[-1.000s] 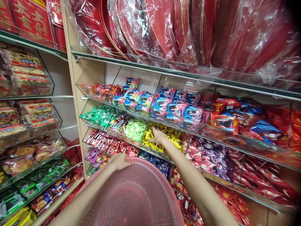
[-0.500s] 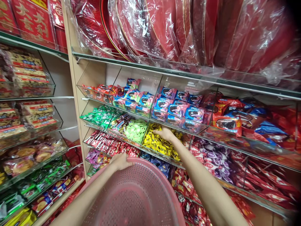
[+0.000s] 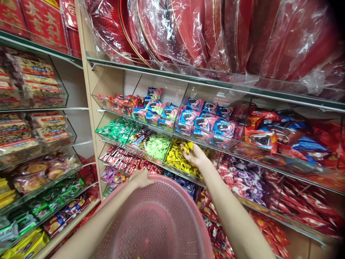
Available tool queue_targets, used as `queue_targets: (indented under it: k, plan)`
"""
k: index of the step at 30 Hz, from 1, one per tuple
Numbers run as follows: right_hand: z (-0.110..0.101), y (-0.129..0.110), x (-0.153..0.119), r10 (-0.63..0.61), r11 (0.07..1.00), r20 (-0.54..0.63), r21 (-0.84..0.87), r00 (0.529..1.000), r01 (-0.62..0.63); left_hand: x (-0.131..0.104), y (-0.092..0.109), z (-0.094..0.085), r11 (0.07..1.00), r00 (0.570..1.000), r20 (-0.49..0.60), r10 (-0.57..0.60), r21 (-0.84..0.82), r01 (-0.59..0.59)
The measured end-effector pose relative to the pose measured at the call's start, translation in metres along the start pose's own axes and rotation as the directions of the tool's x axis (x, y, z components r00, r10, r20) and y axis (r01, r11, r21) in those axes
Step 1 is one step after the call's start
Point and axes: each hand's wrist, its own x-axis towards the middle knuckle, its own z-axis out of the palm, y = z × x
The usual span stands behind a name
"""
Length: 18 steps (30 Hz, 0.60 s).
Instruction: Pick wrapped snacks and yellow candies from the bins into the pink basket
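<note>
My left hand [image 3: 141, 178] is closed on the far rim of a pink plastic colander-like basket [image 3: 172, 219], which is tilted toward me. A speck of yellow shows at the basket's bottom edge of view. Over the bin of yellow-wrapped candies [image 3: 181, 158], my right hand [image 3: 195, 154] is turned palm up with several yellow candies [image 3: 188, 146] in its curled fingers. Light green candies [image 3: 157, 146] fill the compartment just left of the yellow ones.
Clear dividers and a glass shelf edge [image 3: 161, 126] run above the yellow bin. Blue-wrapped cookies [image 3: 203, 122] sit on that shelf. Purple and red candies [image 3: 242, 180] lie to the right. Plastic-wrapped red round goods [image 3: 183, 32] fill the top shelf.
My right hand has turned from palm down in the yellow candies to palm up, lifting several of them. My left hand stays on the basket rim. The view has shifted slightly.
</note>
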Motion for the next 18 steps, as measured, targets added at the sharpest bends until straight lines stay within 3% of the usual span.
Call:
queue_targets:
  k: [4,9,13,18]
  plan:
    - [0.007,0.031,-0.041,0.111,0.981,0.146,0.142,0.983,-0.132,-0.001,0.003,-0.002,1.0,1.0,0.009,-0.003,0.008,0.003]
    - [0.019,0.111,-0.086,0.337,0.858,0.288,0.298,0.896,-0.418,-0.002,0.008,-0.005,1.0,1.0,0.018,-0.01,0.014,0.01]
    - [0.026,0.171,-0.105,0.514,0.782,0.271,0.241,0.814,-0.574,-0.002,0.009,-0.006,1.0,0.999,0.034,-0.016,0.021,0.016]
    - [0.021,0.208,-0.112,0.546,0.826,0.246,0.0,0.801,-0.563,-0.005,0.009,-0.008,0.999,0.999,0.038,-0.032,0.028,0.031]
